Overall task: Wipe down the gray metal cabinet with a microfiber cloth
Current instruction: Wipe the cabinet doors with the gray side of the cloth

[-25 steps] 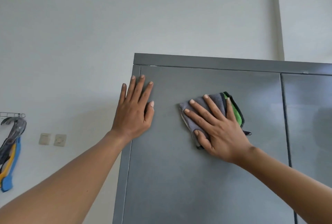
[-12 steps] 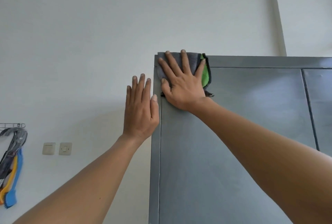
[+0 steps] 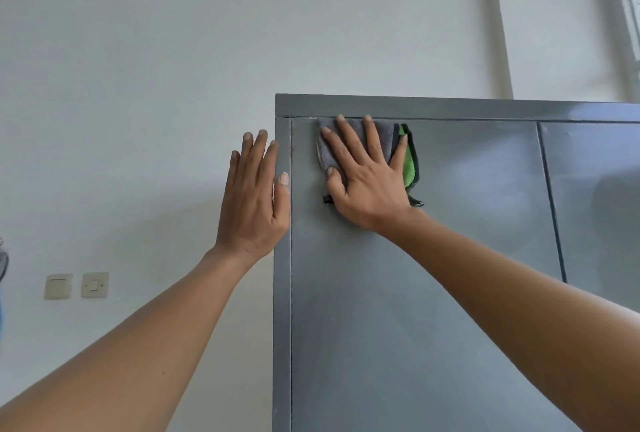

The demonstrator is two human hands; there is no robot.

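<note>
Gray microfiber, folded with a green layer and dark edging showing, is lying pinned under the right hand (image 3: 367, 177), whose fingers are spreading wide and flat to press the cloth (image 3: 407, 158) against the upper left corner of the left door (image 3: 398, 293), fingertips just touching the seam below the top rail (image 3: 450, 106). Beside it, the left hand (image 3: 254, 196) is resting flat with fingers straight and close together at the cabinet (image 3: 282, 327)'s left front edge, holding nothing, thumb tip lying on the narrow frame strip; whether the palm is bearing on the metal side or merely lying beside it cannot be told. Judging by the placement, the person is working the top corner of the door panel, an early-looking stage with most of the gray surface below and the right door (image 3: 595, 196) not yet under the cloth. The next pass is likely calling for a steady sweep along or down the panel, keeping the fold flat so the loose tag at the cloth's lower edge is not dragging. Counted: two bare hands, one cloth, one cabinet with two doors showing, and two wall switch plates (image 3: 77, 286) sitting on the white wall (image 3: 138, 85) well to the left.
</note>
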